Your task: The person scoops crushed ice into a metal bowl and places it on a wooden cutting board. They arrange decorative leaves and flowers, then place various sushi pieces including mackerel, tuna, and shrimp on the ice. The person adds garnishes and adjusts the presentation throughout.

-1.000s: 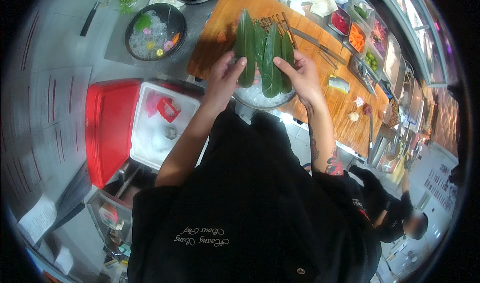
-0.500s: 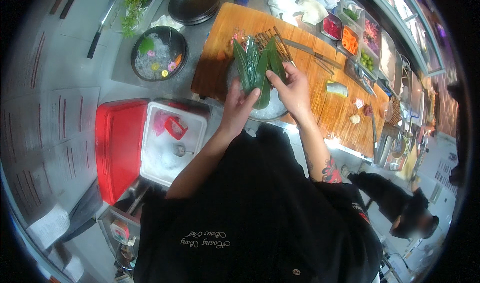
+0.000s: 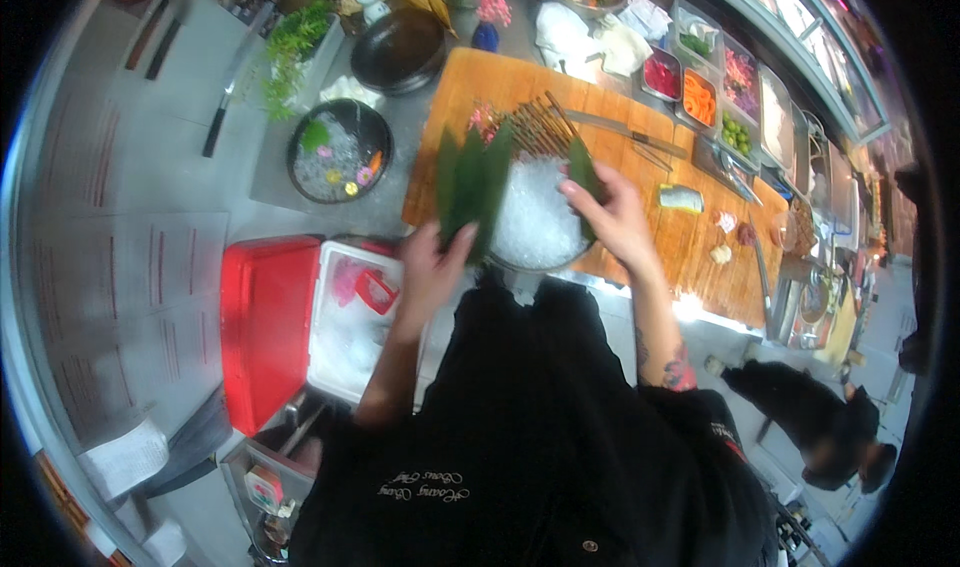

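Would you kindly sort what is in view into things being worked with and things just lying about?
In hand:
left hand on green leaves
right hand on single leaf
bowl of crushed ice

Lying about:
knife
red cooler
black garnish plate
ingredient trays

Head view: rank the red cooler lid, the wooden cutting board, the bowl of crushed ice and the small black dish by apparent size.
1. wooden cutting board
2. red cooler lid
3. bowl of crushed ice and small black dish: they look about alike, and fisheye bending makes ranking unsure.
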`<state>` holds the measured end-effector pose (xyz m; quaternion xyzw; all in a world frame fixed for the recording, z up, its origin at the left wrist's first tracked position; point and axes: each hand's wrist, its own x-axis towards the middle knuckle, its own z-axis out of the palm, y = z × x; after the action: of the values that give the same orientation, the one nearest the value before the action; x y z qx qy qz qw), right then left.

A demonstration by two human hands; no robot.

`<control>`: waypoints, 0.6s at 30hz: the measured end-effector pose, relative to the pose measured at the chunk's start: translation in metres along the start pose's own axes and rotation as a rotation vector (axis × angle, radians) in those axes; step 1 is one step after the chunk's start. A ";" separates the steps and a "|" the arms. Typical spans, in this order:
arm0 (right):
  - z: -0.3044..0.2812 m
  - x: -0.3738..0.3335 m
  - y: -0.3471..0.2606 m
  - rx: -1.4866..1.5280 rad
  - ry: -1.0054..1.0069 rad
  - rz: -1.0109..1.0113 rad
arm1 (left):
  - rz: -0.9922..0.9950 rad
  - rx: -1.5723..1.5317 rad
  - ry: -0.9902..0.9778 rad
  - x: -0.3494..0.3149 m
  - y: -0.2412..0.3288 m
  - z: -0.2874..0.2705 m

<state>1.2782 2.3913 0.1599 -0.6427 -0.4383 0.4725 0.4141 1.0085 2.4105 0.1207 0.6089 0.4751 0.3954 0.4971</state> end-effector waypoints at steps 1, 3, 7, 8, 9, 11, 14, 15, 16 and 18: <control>-0.011 -0.004 -0.007 -0.002 -0.006 -0.060 | -0.030 0.187 -0.047 -0.018 0.012 -0.049; -0.035 -0.007 -0.020 0.013 -0.058 -0.046 | -0.146 0.065 0.097 -0.069 0.029 -0.133; -0.077 -0.009 -0.032 -0.096 -0.120 -0.173 | -0.695 -0.003 0.134 -0.192 -0.008 -0.191; -0.084 -0.008 -0.030 -0.140 -0.109 -0.203 | -0.734 0.031 0.077 -0.212 -0.025 -0.179; -0.097 -0.015 -0.027 -0.187 -0.074 -0.169 | -0.810 0.090 0.033 -0.224 -0.039 -0.166; -0.135 -0.030 -0.013 -0.226 -0.062 -0.063 | -0.847 0.135 -0.096 -0.216 -0.064 -0.143; -0.193 -0.051 0.025 0.025 0.320 -0.088 | -0.854 0.198 -0.212 -0.187 -0.078 -0.118; -0.216 -0.052 0.041 -0.035 0.498 -0.148 | -0.856 0.222 -0.227 -0.180 -0.077 -0.113; -0.246 -0.045 0.058 -0.103 0.640 -0.259 | -0.861 0.244 -0.236 -0.173 -0.075 -0.110; -0.322 -0.023 0.095 -0.293 0.996 -0.273 | -0.867 0.296 -0.265 -0.163 -0.066 -0.102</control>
<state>1.6033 2.3054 0.1437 -0.7773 -0.3297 -0.0136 0.5357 0.8610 2.2789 0.0742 0.4639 0.6692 -0.0012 0.5805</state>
